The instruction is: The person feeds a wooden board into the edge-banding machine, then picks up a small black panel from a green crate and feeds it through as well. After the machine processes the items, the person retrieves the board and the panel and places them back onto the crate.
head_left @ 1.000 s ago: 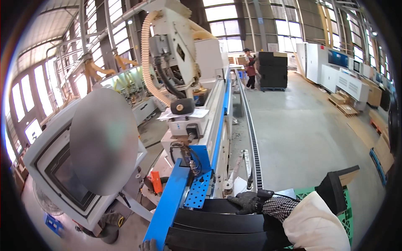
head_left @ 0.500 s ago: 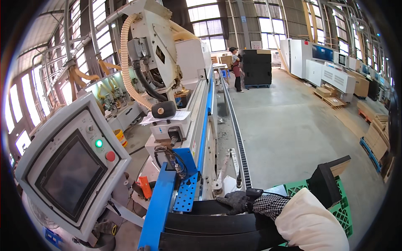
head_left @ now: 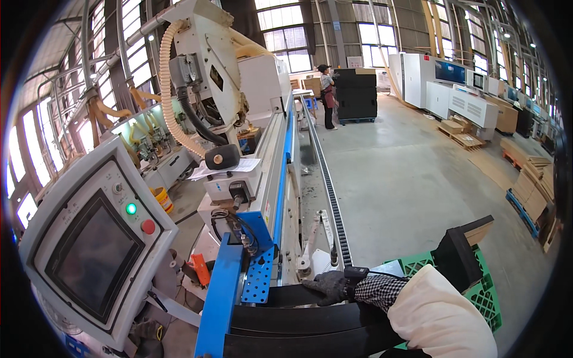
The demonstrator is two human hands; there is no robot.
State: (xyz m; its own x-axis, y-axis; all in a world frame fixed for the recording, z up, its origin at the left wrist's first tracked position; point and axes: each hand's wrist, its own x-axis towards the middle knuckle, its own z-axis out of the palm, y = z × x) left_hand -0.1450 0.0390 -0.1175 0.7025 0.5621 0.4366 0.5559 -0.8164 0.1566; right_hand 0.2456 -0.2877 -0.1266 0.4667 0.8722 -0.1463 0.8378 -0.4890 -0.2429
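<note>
My right hand (head_left: 326, 289), in a dark grey work glove, lies on the far black board (head_left: 291, 295) with its fingers stretched out toward the left. The hand rests on top of the board and is not wrapped round it. Two more long black boards, a middle one (head_left: 298, 318) and a near one (head_left: 307, 342), lie side by side in front of it. Their left ends meet a blue metal beam (head_left: 219, 298) with a perforated blue bracket (head_left: 258, 279). Of my left hand, at most a dark sliver shows at the lower edge beside the beam.
A control panel (head_left: 95, 250) with a screen, lit green button and red button stands at left. The machine head (head_left: 209, 71) rises beyond the blue beam. A green plastic pallet (head_left: 486, 298) holding black pieces (head_left: 456, 259) is at right. A co-worker (head_left: 328, 98) stands far off.
The whole view has shifted slightly, so the machine and boards appear a little farther left. My right hand keeps its place on the far board.
</note>
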